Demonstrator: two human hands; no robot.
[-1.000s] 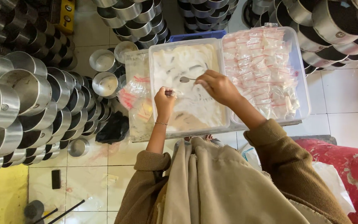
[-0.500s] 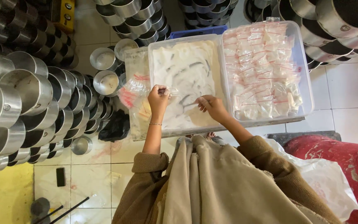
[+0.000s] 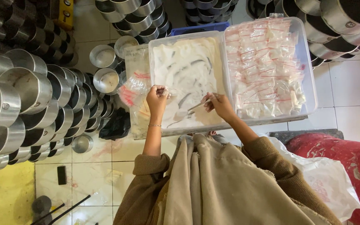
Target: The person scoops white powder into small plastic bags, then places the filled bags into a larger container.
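My left hand (image 3: pixel 156 98) pinches a small clear zip bag (image 3: pixel 168 91) over the near left part of a clear plastic tub (image 3: pixel 188 79) holding white powder. My right hand (image 3: pixel 217 104) grips a metal spoon (image 3: pixel 190 109) whose bowl points left, just below the bag and close to the powder. To the right, a second clear tub (image 3: pixel 309 71) is packed with several filled small bags with red zip lines. A loose pile of empty zip bags (image 3: pixel 132 89) lies left of the powder tub.
Stacks of shiny metal pots (image 3: pixel 17 96) fill the floor at left and along the top. Two open pots (image 3: pixel 105 68) stand beside the bags. A red surface (image 3: pixel 346 158) and white plastic sheet lie at lower right. White tiled floor shows below.
My right hand drew the spoon back from the far middle of the powder tub toward the near edge. My left hand stayed near the tub's left side, now holding the bag closer to the spoon.
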